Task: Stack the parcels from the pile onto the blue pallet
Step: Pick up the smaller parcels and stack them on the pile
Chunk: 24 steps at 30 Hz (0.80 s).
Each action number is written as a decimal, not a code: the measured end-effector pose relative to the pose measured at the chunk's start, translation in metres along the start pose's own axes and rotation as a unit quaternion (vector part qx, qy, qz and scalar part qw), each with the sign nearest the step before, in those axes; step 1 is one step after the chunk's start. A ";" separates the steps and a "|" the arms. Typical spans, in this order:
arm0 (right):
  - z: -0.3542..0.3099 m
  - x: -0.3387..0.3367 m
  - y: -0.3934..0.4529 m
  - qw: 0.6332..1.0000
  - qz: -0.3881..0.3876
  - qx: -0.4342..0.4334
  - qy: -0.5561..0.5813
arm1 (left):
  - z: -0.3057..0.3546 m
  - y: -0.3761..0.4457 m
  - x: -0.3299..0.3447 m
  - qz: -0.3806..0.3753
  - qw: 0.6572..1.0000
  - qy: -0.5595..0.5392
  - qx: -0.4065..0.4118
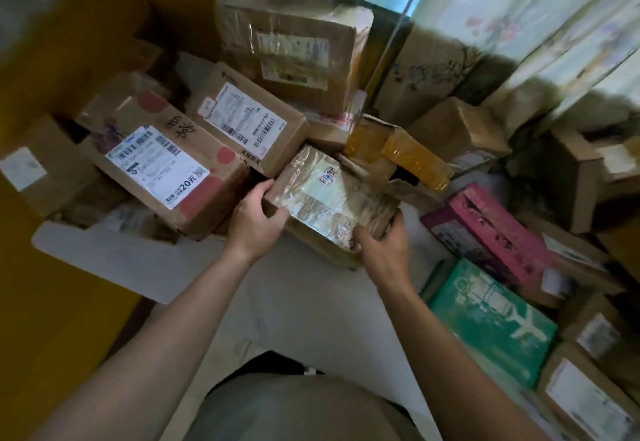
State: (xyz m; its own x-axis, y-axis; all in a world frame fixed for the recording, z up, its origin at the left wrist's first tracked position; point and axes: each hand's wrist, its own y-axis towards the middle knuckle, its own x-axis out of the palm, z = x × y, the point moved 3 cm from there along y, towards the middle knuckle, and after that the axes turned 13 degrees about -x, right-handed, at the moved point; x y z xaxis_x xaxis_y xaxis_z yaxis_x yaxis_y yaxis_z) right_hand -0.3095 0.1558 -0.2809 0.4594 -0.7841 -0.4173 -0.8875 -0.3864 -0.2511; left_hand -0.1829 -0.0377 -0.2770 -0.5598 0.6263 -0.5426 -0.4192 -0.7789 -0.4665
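Note:
A taped brown cardboard parcel [329, 194] with a shiny label sits in the middle of the head view. My left hand [256, 219] grips its left near corner, thumb on the near face. My right hand [381, 243] grips its right near corner, fingers curled over the top edge. Behind and to the left lie more cardboard parcels: one with a white label and red dots [162, 160], another labelled one [246, 118] and a large box [291, 56] at the back. No blue pallet shows in this frame.
A torn box with yellow tape [398, 156] lies just right of the held parcel. A pink box [491, 232], a green box [491, 319] and several brown parcels [585, 402] crowd the right side. White floor [304, 309] is under my arms. Yellow wall at the left, curtain at the upper right.

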 end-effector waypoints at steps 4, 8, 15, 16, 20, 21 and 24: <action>-0.007 -0.027 -0.009 0.995 0.083 -0.031 0.052 | 0.006 -0.017 -0.003 -0.009 0.992 -0.104 0.070; -0.015 -0.066 -0.036 0.983 0.135 -0.066 0.103 | 0.026 -0.048 0.010 -0.062 0.971 -0.194 0.123; 0.008 -0.178 -0.118 0.943 0.293 -0.114 0.105 | 0.094 -0.130 0.074 -0.218 0.922 -0.192 0.255; 0.018 -0.198 -0.135 0.936 0.315 -0.113 0.112 | 0.103 -0.148 0.091 -0.249 0.912 -0.179 0.273; 0.057 -0.286 -0.211 0.911 0.370 -0.135 0.123 | 0.126 -0.236 0.159 -0.364 0.864 -0.127 0.323; 0.068 -0.307 -0.233 0.909 0.376 -0.141 0.115 | 0.127 -0.260 0.177 -0.384 0.854 -0.115 0.332; 0.099 -0.366 -0.299 0.902 0.394 -0.148 0.092 | 0.123 -0.336 0.230 -0.435 0.831 -0.111 0.329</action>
State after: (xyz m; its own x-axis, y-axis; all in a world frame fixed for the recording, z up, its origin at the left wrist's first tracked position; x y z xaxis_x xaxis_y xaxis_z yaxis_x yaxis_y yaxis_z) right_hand -0.2085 0.6067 -0.1393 -0.3089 -0.9286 -0.2057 -0.9190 0.2357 0.3160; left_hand -0.2585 0.3643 -0.1592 0.0722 0.9971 -0.0250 -0.9933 0.0696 -0.0919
